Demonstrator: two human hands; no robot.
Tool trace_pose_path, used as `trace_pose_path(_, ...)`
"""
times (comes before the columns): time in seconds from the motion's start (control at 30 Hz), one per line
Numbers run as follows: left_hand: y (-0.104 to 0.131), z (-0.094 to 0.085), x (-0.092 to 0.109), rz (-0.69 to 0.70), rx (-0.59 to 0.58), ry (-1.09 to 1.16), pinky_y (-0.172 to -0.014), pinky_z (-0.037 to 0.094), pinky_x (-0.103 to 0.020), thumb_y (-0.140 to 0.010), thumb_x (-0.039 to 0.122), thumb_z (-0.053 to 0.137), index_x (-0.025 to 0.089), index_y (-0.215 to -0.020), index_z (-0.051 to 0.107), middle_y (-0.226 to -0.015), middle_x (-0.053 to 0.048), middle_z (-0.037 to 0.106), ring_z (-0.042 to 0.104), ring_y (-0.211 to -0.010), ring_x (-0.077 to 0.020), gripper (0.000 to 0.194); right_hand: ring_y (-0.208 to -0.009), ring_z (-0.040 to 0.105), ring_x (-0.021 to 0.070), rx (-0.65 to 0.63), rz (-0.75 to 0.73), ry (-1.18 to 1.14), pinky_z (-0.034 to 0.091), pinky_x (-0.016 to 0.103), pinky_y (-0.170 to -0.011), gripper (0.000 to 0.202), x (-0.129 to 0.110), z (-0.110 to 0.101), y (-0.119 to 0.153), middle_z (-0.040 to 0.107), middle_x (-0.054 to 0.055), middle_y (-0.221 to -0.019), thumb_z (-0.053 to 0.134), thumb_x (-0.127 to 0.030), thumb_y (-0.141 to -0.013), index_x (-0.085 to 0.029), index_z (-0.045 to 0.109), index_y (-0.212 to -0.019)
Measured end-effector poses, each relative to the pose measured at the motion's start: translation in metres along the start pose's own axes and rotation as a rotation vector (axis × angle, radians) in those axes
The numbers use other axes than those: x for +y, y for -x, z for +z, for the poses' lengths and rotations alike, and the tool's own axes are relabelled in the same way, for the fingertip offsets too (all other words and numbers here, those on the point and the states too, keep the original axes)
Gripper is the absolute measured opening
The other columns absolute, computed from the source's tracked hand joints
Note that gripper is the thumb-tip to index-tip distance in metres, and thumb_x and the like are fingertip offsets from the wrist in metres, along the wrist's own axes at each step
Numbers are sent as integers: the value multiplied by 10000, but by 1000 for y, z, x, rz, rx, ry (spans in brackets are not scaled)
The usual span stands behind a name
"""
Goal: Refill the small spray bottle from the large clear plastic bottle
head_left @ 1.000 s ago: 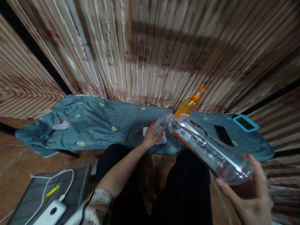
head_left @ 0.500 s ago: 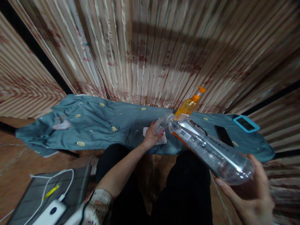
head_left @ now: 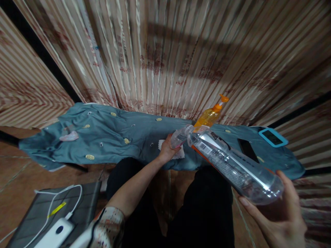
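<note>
My left hand (head_left: 167, 150) is closed around a small clear bottle (head_left: 179, 136), which lies tilted with its neck up and to the right. My right hand (head_left: 283, 213) grips the base end of a large clear plastic bottle (head_left: 232, 164) with a printed label. This larger bottle slants down toward the left, its mouth end close to the small bottle's neck. Whether the two mouths touch, I cannot tell. A white scalloped cloth or wipe (head_left: 179, 153) lies on the table under my left hand. Behind the bottles stands an orange pump bottle (head_left: 207, 117) with yellow-orange liquid.
A teal patterned cloth (head_left: 139, 134) covers the narrow table. On its right lie a black phone-like slab (head_left: 247, 150) and a blue-framed display (head_left: 273, 137); a crumpled pale piece (head_left: 69, 136) is at the left. A white power bank (head_left: 55, 233) with a cable rests on a dark stool (head_left: 88, 199).
Both hands keep their hold on the two bottles. The whole view has shifted slightly, and the large bottle's base with my right hand sits a touch farther right.
</note>
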State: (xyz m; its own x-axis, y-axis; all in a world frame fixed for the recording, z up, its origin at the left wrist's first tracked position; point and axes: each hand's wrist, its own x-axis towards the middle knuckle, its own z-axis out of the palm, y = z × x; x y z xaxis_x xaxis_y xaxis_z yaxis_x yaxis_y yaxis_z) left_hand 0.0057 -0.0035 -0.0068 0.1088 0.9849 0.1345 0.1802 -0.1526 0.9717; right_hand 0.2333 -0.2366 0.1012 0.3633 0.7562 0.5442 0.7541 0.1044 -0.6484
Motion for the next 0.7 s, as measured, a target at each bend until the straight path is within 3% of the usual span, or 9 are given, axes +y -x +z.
trace_pose_path(0.33,1,-2,4,0,-19,-21,-975,596,-399,-690,82,842,201,-1176,636,-1080,-50,771,749,-1040,-260,541,-1276,647,339,36,36,-64,605,503,-1019,998,-11,4,-1,651,115,-1413,885,-481,-769,-220,455,-1631)
trace_pose_path(0.7,2,-3,11,-55,-23,-35,-989,574,-397,-705,86,834,209,-1178,630,-1081,-28,770,741,-1055,-258,530,-1305,642,350,31,118,-92,555,543,-1108,1062,-5,4,0,564,134,-1559,892,-497,-757,-214,408,-1658)
